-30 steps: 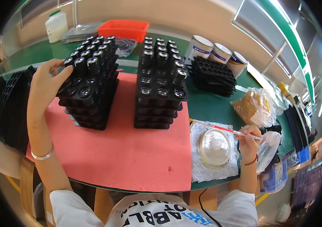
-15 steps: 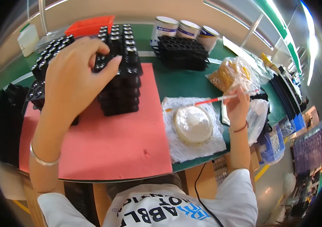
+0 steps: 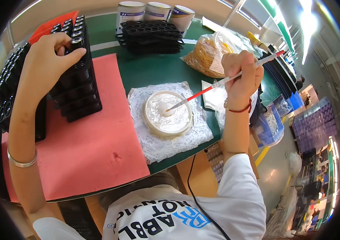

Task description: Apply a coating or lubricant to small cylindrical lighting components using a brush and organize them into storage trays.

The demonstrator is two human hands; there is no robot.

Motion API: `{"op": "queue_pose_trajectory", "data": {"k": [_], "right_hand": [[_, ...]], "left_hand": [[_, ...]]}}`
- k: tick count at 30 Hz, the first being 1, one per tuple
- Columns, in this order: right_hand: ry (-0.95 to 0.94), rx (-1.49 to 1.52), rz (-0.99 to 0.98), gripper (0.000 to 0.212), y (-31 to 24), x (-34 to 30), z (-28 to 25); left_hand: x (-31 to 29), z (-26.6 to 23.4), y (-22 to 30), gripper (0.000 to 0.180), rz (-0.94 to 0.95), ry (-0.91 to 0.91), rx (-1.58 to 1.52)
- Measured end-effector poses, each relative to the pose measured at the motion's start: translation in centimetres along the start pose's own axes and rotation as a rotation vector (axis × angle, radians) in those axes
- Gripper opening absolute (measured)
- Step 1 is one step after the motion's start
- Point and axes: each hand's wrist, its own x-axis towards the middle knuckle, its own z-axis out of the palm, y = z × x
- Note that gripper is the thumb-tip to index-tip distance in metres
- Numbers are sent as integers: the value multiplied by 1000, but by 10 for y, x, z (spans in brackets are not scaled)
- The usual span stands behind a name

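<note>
My right hand (image 3: 242, 74) is closed round a slim brush (image 3: 200, 94) with a red and pale handle. The brush's tip reaches into a round, shallow white dish (image 3: 148, 118) holding a pale, glossy substance. The dish rests on a crumpled white printed sheet (image 3: 200, 138). At the far left, my left hand (image 3: 44, 60) is over a stack of black moulded trays (image 3: 84, 106), thumb and forefinger apart beside the shiny-topped cylinders (image 3: 78, 34) standing in the top one. Its other fingers are curled and partly hidden.
A pink mat (image 3: 98, 160) covers the table's left part. More cylinders (image 3: 8, 74) stand at far left, near a red bin (image 3: 54, 26). Behind the dish are empty black trays (image 3: 152, 36), three cans (image 3: 158, 11) and a bag of yellowish bands (image 3: 206, 56). A blue bin (image 3: 268, 128) stands right.
The brush has swung so that its tip now meets the dish's contents, and my right hand has turned. My left hand stays by the tray stack. The whole view has shifted.
</note>
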Motion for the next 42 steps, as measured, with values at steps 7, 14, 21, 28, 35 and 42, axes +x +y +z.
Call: {"op": "queue_pose_trajectory", "data": {"k": [7,14,21,28,35,42], "right_hand": [[-16,36,-51,41,13,-20,-4],[-32,53,-95,42,18,-22,8],[-114,-127,-118,46,12,-28,13],[115,152,278,43,28,-23,16],[304,258,485,38,49,-11,18],[202,449,511,32,47,-22,26]], "left_hand": [[-52,2,48,22,122,-11,-236],[-129,38,19,31,42,-467,-518],[-129,54,5,26,-273,-463,-877],[-127,55,3,25,-383,-481,-970],[-119,51,13,22,-439,-516,-839],[-115,58,4,18,-638,-490,-1179]]}}
